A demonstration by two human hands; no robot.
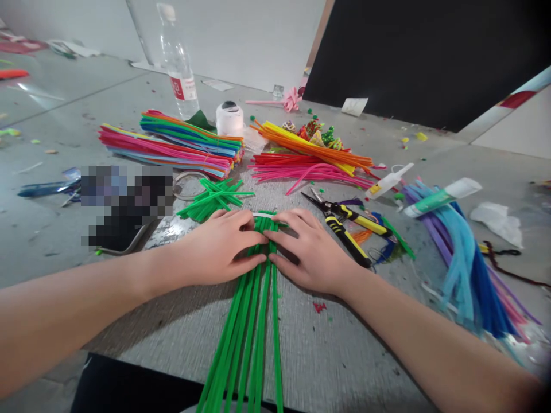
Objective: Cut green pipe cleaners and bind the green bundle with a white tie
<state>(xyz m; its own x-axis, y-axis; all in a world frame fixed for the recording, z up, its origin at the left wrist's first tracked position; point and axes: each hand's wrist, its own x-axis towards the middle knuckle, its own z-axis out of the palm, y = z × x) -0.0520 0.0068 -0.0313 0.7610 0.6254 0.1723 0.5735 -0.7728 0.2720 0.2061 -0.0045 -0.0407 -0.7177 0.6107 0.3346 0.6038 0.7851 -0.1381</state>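
Observation:
Long green pipe cleaners [247, 321] run from beneath my fingertips toward the table's near edge and past it. Their far ends meet a thin white curved strip [262, 215] lying crosswise between my hands. My left hand [224, 244] has its fingers bent onto the pipe cleaners from the left, thumb lower down. From the right, my right hand [307, 246] presses its fingertips onto the same row, close to the left hand's. A pile of short green pipe cleaner pieces [215, 199] lies just beyond my left hand. Pliers with yellow-black handles [344, 223] rest beyond my right hand.
Bundles of coloured pipe cleaners [185, 143] and yellow-orange ones [318, 149] lie farther back. A water bottle [178, 69] and white spool [229, 119] stand behind. Blue and purple strands [465, 258] and a glue tube [443, 198] are right. A phone [129, 223] lies left.

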